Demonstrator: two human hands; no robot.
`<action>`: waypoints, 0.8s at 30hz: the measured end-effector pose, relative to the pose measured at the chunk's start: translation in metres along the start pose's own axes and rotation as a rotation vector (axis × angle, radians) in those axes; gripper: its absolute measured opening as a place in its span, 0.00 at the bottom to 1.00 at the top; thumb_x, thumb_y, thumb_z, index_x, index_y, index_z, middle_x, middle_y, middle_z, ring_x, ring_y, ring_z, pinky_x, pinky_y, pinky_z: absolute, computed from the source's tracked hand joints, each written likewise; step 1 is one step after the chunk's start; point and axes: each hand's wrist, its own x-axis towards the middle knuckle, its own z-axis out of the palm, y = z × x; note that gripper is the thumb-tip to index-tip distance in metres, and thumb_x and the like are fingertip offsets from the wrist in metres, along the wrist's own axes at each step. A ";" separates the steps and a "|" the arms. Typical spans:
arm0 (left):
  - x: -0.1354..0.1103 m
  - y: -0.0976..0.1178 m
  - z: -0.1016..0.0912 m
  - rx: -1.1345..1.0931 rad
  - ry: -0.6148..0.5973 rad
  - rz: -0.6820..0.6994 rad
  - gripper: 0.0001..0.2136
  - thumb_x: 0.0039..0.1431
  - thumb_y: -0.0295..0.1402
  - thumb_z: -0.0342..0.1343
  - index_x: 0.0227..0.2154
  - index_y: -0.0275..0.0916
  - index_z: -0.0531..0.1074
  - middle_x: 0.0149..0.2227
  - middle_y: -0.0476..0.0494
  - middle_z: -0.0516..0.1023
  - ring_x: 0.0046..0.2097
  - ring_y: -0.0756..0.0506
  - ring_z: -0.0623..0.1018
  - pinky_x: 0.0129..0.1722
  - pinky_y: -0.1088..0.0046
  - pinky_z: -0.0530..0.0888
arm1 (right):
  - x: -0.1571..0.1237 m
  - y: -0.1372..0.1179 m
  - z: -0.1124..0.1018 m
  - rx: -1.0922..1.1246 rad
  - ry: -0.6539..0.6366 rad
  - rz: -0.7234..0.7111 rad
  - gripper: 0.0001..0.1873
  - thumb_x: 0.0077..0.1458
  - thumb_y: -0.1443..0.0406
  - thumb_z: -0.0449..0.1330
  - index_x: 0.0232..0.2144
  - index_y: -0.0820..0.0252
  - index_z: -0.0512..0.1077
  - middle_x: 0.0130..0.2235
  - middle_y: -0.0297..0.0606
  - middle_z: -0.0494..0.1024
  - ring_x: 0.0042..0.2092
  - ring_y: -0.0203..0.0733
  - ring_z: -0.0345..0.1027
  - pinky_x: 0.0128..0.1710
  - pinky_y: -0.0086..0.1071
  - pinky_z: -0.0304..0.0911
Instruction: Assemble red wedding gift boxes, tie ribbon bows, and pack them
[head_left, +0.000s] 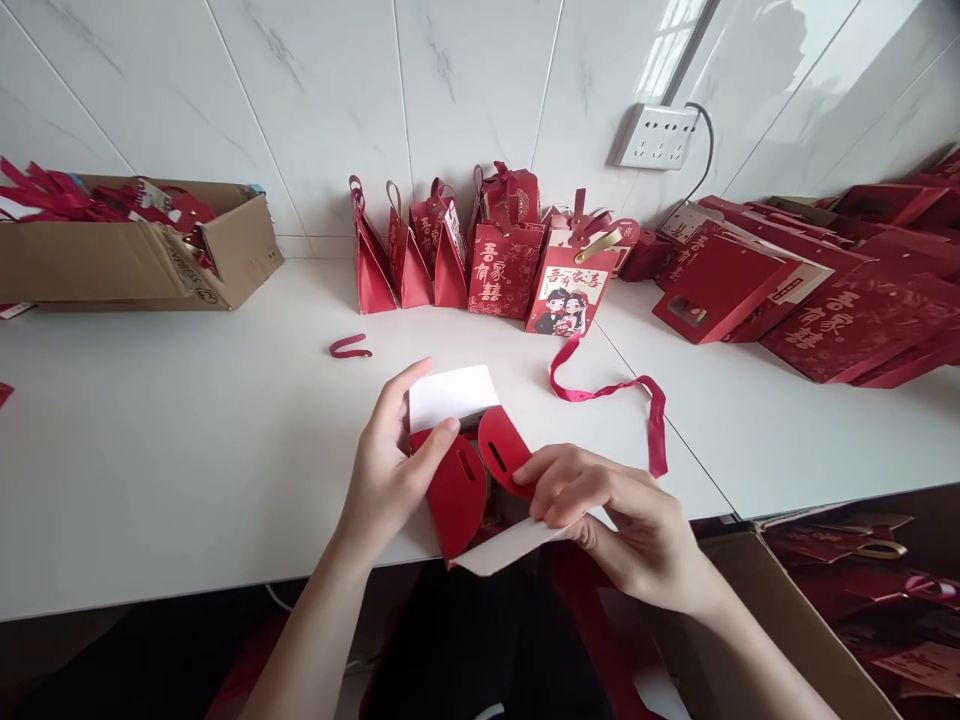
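Between my hands a red paper gift box (459,500) is held at the table's front edge, its top flaps spread apart. Two rounded red flaps with slots lean inward, and two pale-backed flaps stand out at the far and near sides. My left hand (394,465) grips the box's left side, thumb on the left red flap. On the right, the fingers of my right hand (607,520) are closed on the near pale flap and touch the right red flap. Some of the box's inside shows dark between the flaps; its contents cannot be made out.
A dark pink ribbon (607,388) and a short strap (349,348) lie on the white table (187,440). Several finished red boxes (506,268) stand by the tiled wall. Flat red boxes (825,310) are piled right. Cardboard cartons stand at left (90,260) and lower right (780,620).
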 end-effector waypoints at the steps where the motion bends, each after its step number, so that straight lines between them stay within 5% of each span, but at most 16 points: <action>1: -0.003 -0.001 0.001 -0.005 0.014 0.015 0.28 0.55 0.38 0.59 0.59 0.43 0.59 0.47 0.42 0.75 0.45 0.43 0.76 0.43 0.69 0.74 | -0.001 0.001 -0.001 -0.026 0.024 0.005 0.06 0.60 0.71 0.54 0.35 0.57 0.69 0.34 0.38 0.74 0.44 0.43 0.71 0.42 0.41 0.70; 6: -0.021 -0.007 -0.002 0.111 -0.072 0.289 0.14 0.60 0.31 0.52 0.49 0.42 0.69 0.48 0.42 0.73 0.49 0.42 0.74 0.46 0.67 0.73 | 0.002 0.011 -0.003 -0.251 0.153 0.109 0.10 0.58 0.69 0.58 0.42 0.54 0.70 0.42 0.42 0.73 0.47 0.44 0.69 0.45 0.40 0.68; 12: -0.039 -0.020 -0.012 0.472 -0.135 0.665 0.20 0.57 0.30 0.50 0.53 0.42 0.67 0.51 0.37 0.67 0.51 0.38 0.68 0.47 0.59 0.70 | 0.016 0.031 -0.012 -0.357 0.111 0.123 0.18 0.60 0.63 0.57 0.52 0.57 0.67 0.47 0.44 0.73 0.48 0.42 0.69 0.48 0.38 0.68; 15: -0.053 -0.018 0.003 0.618 0.090 0.679 0.21 0.54 0.29 0.56 0.52 0.39 0.69 0.46 0.36 0.66 0.46 0.39 0.68 0.44 0.62 0.68 | 0.025 0.053 -0.033 -0.571 0.164 0.355 0.21 0.58 0.58 0.58 0.52 0.59 0.68 0.50 0.46 0.72 0.48 0.45 0.69 0.47 0.40 0.67; 18: -0.067 -0.009 0.020 0.692 0.146 0.640 0.22 0.54 0.27 0.58 0.53 0.37 0.69 0.46 0.34 0.66 0.45 0.40 0.68 0.44 0.64 0.66 | 0.027 0.081 -0.056 -0.840 0.113 0.680 0.15 0.55 0.61 0.60 0.44 0.63 0.73 0.51 0.53 0.71 0.51 0.55 0.68 0.47 0.46 0.65; 21: -0.079 0.002 0.028 0.629 0.154 0.621 0.21 0.56 0.29 0.54 0.54 0.37 0.68 0.47 0.33 0.67 0.46 0.39 0.68 0.46 0.61 0.66 | 0.022 0.100 -0.066 -0.867 0.096 0.715 0.08 0.53 0.66 0.61 0.35 0.64 0.76 0.50 0.55 0.72 0.49 0.56 0.70 0.46 0.44 0.65; 24: -0.095 0.010 0.028 0.399 0.231 0.604 0.16 0.56 0.27 0.52 0.47 0.46 0.74 0.39 0.40 0.71 0.41 0.41 0.71 0.43 0.62 0.69 | 0.011 0.092 -0.059 -0.888 0.136 0.678 0.07 0.56 0.68 0.56 0.31 0.63 0.74 0.46 0.50 0.76 0.46 0.51 0.72 0.48 0.43 0.63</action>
